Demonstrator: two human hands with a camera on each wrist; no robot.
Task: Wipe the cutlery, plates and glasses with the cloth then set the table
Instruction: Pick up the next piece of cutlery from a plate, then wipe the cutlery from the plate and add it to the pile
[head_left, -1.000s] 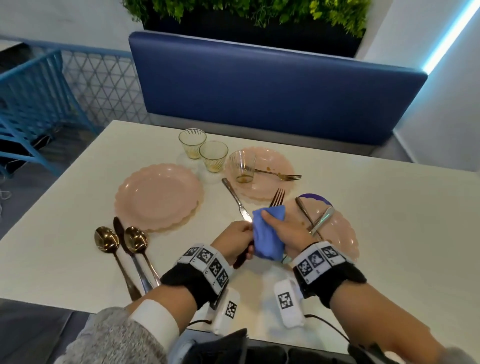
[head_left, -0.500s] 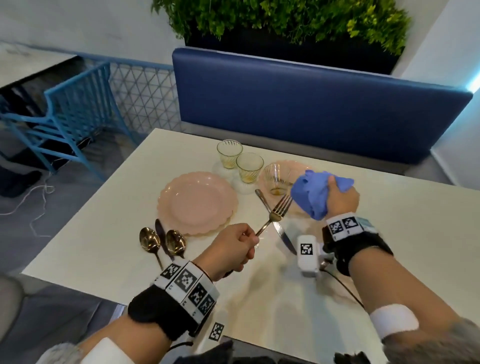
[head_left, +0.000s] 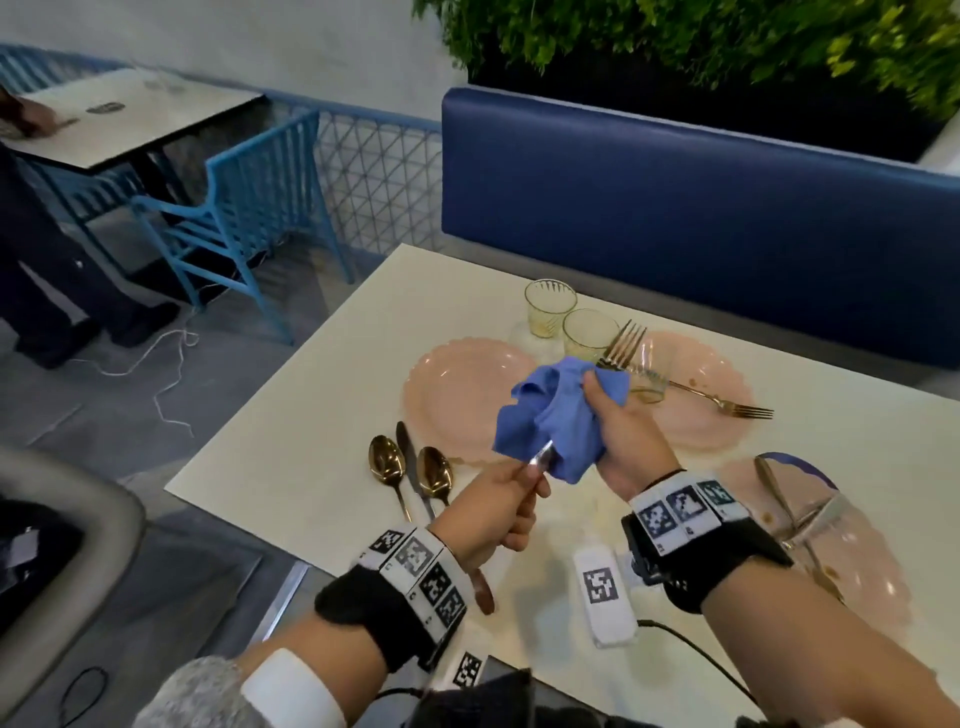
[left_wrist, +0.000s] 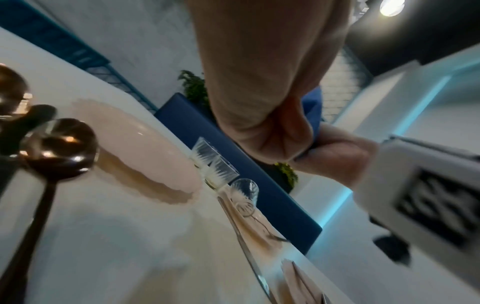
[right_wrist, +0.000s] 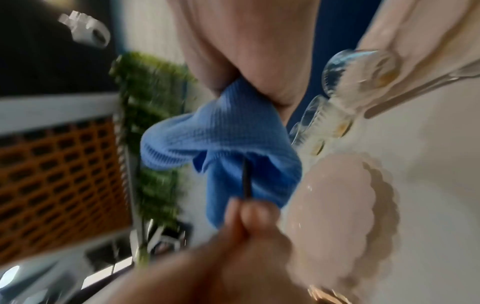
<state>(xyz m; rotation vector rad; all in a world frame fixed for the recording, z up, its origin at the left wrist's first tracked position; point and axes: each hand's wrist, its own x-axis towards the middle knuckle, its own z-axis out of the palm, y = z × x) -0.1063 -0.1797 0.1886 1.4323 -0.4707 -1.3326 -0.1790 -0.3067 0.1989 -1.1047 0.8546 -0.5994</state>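
Hands above the bench (head_left: 291, 415): our left hand (head_left: 493, 514) is gripping the fork (head_left: 621, 345) by its handle, tines up, while our right hand (head_left: 623, 431) is clutching the blue cloth (head_left: 550, 415) bunched around the shaft (midsection hidden). Pink plates (head_left: 457, 395) are lying underneath.

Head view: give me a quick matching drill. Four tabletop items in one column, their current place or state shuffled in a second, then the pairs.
Items
1. blue cloth
2. held fork
3. second fork
4. two gold spoons

Places
A. lying on the far pink plate
B. bunched in the right hand
C. on the table, flanking a knife
D. handle in the left hand, shaft wrapped in cloth

Pairs: 1-B, 2-D, 3-A, 4-C
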